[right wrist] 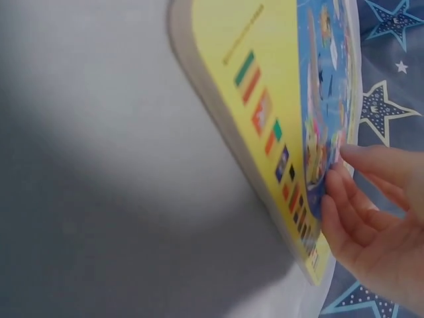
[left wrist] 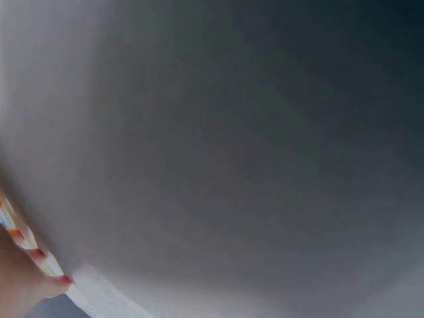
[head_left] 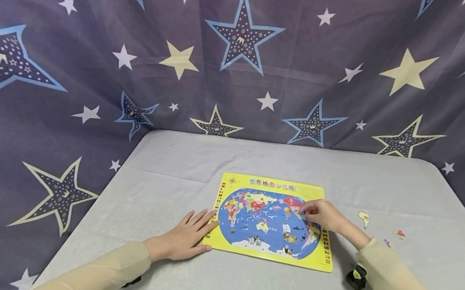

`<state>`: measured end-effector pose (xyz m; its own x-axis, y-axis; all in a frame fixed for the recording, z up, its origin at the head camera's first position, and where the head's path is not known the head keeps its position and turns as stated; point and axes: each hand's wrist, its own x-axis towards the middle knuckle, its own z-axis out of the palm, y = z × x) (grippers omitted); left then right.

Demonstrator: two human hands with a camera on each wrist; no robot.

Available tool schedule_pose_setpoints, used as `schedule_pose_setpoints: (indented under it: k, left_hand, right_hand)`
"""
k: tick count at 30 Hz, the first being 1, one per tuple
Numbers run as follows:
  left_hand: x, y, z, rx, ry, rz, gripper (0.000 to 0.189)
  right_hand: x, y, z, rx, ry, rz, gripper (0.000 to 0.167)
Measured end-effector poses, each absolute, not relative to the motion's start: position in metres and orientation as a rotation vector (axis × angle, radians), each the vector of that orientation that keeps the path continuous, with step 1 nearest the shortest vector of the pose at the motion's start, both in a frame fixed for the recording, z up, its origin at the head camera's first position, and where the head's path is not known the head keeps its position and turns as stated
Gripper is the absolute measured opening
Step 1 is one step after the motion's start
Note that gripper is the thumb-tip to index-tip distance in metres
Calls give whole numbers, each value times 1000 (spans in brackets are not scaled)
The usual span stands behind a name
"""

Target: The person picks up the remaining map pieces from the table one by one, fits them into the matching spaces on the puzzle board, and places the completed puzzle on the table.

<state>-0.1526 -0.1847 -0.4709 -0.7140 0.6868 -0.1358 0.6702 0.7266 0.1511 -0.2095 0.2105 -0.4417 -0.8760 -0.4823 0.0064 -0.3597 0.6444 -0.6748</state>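
A yellow-bordered world map puzzle board [head_left: 267,259] lies on the table, its blue oval filled with colourful land shapes and animals. My left hand [head_left: 184,237] rests flat with fingers spread, its fingertips on the board's left edge; in the left wrist view only part of that hand [left wrist: 26,285] shows in the corner. Over the map's upper right, my right hand [head_left: 324,214] pinches a small puzzle piece, mostly hidden by the fingers. The right wrist view shows this hand [right wrist: 381,212] with thumb and fingertips close together, a pinkish bit of the piece [right wrist: 338,147] between them.
Right of the board lie loose puzzle pieces: a pale yellow one [head_left: 363,219], a red and green one [head_left: 399,234] and a purplish one [head_left: 388,244] partly behind the right sleeve. A grey cloth covers the table [head_left: 179,167]. A star-patterned curtain [head_left: 260,119] hangs behind it.
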Motion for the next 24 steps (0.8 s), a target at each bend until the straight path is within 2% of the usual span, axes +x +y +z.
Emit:
schedule_pose_setpoints:
  k: [18,24]
  left_hand:
    - [-152,-184,-469,1117,2746,182,64]
    - [-153,-184,-468,1090,2736,173,65]
  right_hand:
    - [-192,249,-437,-571,2790,-1088,15]
    - [-185,266,-433,-468,2773,-1145,21]
